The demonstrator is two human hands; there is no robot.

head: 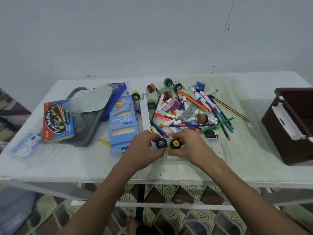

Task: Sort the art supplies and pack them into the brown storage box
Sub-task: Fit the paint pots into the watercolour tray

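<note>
My left hand grips a small paint pot with a purple lid label near the table's front. Right beside it, my right hand grips a second pot with a yellow lid label. The two pots sit side by side, nearly touching. Behind them lies a heap of markers, pencils and pens, with several more paint pots at its back. The brown storage box stands open at the table's right edge, well away from both hands.
A blue neon pencil carton lies left of my hands. Farther left sit a red and blue pencil box, a grey tray under clear plastic packaging, and a blue pouch. The white table backs onto a wall.
</note>
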